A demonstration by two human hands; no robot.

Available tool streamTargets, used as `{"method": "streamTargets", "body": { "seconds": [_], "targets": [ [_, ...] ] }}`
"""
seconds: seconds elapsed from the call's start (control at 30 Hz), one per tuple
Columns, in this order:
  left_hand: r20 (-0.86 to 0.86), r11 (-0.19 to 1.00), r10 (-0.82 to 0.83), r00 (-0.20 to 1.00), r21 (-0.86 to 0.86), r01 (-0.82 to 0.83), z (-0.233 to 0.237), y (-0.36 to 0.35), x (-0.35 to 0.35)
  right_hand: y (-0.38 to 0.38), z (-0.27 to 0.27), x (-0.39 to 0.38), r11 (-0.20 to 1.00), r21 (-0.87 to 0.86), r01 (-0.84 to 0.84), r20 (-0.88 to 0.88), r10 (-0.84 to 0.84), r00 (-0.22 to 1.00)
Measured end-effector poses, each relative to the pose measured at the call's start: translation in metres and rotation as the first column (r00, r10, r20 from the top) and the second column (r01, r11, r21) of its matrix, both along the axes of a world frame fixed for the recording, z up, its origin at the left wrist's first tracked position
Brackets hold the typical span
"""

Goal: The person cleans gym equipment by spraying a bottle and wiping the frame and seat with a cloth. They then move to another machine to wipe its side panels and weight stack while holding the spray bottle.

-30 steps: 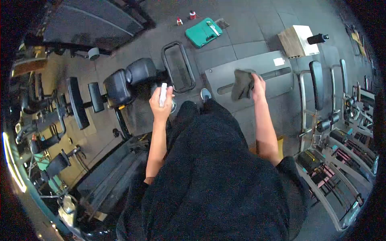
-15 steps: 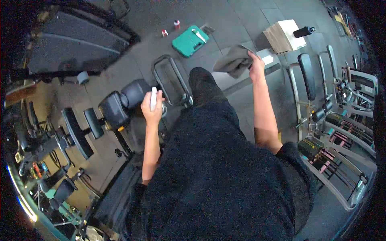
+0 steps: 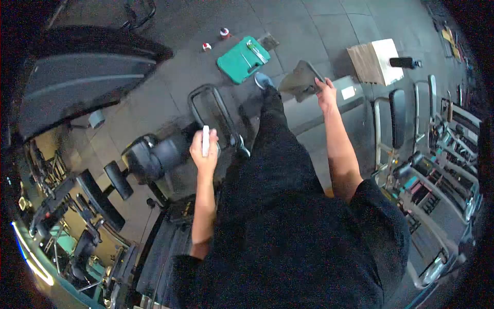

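Note:
My left hand is closed around a narrow white object, perhaps the top of a bottle; most of it is hidden by the hand. Close by stands a bent metal tube frame of a gym machine. From my right hand, closed at one edge, hangs a crumpled grey cloth, held out over the grey floor and a long grey machine part. One of my shoes shows between the hands, beside a green case.
On the floor ahead lie the green case with tools on it and two small red-and-white containers, one here. A wooden box with a black bottle stands at right. Padded machines flank both sides.
I have stepped forward, and a shoe now shows beside the green case. The cloth hangs in a different shape from my right hand. Both hands keep their hold.

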State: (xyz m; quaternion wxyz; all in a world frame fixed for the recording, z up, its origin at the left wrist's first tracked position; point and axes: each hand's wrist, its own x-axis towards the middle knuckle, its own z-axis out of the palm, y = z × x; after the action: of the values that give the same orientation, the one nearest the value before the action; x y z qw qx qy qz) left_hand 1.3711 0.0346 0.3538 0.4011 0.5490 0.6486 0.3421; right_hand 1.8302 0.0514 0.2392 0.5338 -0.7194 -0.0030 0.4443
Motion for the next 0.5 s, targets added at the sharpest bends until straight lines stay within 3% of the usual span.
{"method": "streamTargets", "body": {
  "seconds": [0.07, 0.1, 0.13, 0.17, 0.23, 0.3, 0.4, 0.47, 0.5],
  "targets": [
    [-0.017, 0.996, 0.089, 0.996, 0.006, -0.089, -0.031, 0.026, 0.027, 0.036, -0.048, 0.019, 0.998, -0.059, -0.011, -0.041, 0.008, 0.999],
    [0.019, 0.985, 0.173, 0.985, 0.014, -0.173, -0.057, 0.042, 0.047, 0.051, -0.102, 0.042, 0.998, -0.016, -0.066, -0.114, 0.064, 0.991],
    [-0.026, 0.979, 0.199, 0.980, -0.042, -0.200, -0.078, 0.062, 0.066, 0.069, -0.152, 0.053, 0.999, 0.050, -0.008, -0.115, 0.013, 0.993],
    [-0.091, 0.968, 0.209, 0.974, -0.123, -0.219, -0.099, 0.078, 0.080, 0.101, -0.182, 0.065, 0.999, 0.037, -0.014, -0.123, 0.018, 0.992],
    [-0.168, 0.976, 0.163, 0.972, -0.115, -0.183, -0.160, 0.113, 0.113, 0.128, -0.236, 0.083, 0.993, 0.069, -0.098, -0.239, 0.112, 0.965],
    [-0.172, 0.981, 0.095, 0.981, -0.152, -0.121, -0.199, 0.154, 0.150, 0.163, -0.292, 0.090, 0.991, -0.057, -0.121, -0.215, 0.106, 0.971],
    [-0.024, 0.975, 0.127, 0.992, -0.178, -0.130, -0.266, 0.195, 0.201, 0.201, -0.363, 0.107, 0.958, -0.229, -0.171, -0.213, 0.122, 0.969],
    [0.063, 0.970, 0.151, 0.987, -0.202, -0.136, -0.299, 0.214, 0.228, 0.209, -0.426, 0.122, 0.993, -0.030, -0.117, -0.289, 0.104, 0.952],
    [0.084, 0.966, 0.164, 0.983, -0.216, -0.142, -0.313, 0.220, 0.240, 0.210, -0.444, 0.126, 0.992, -0.047, -0.120, -0.295, 0.101, 0.950]
  ]
}}
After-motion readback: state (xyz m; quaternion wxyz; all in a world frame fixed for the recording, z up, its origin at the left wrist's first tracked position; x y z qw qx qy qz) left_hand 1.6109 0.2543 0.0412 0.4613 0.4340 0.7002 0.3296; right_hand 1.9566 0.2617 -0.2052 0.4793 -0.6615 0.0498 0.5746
